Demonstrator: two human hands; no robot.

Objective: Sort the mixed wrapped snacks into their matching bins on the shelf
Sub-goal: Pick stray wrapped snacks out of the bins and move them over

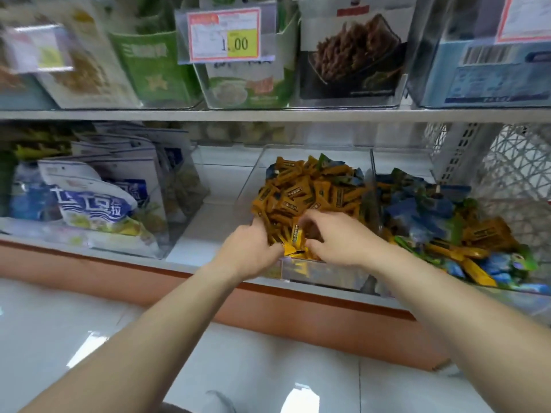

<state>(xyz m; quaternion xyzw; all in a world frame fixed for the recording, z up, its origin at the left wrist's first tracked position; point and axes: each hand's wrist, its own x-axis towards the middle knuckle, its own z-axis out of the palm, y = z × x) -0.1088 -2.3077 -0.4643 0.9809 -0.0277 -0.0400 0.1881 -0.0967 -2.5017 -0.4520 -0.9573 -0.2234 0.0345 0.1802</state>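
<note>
The left hand (253, 245) and right hand (337, 236) pinch one glossy orange snack bar (293, 241) with curled fingers, its long axis pointing far. It is held over a clear plastic bin (322, 274).

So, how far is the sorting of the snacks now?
Partly done: the middle bin holds mostly orange snacks. In hand: left hand and right hand grip orange snacks at its front. Left: the right bin mixes blue, green and orange wrappers.

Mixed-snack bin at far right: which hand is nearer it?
Right. The right hand is over the orange-snack bin, close beside the mixed-snack bin; the left hand is at the orange-snack bin's left side, farther off.
</note>
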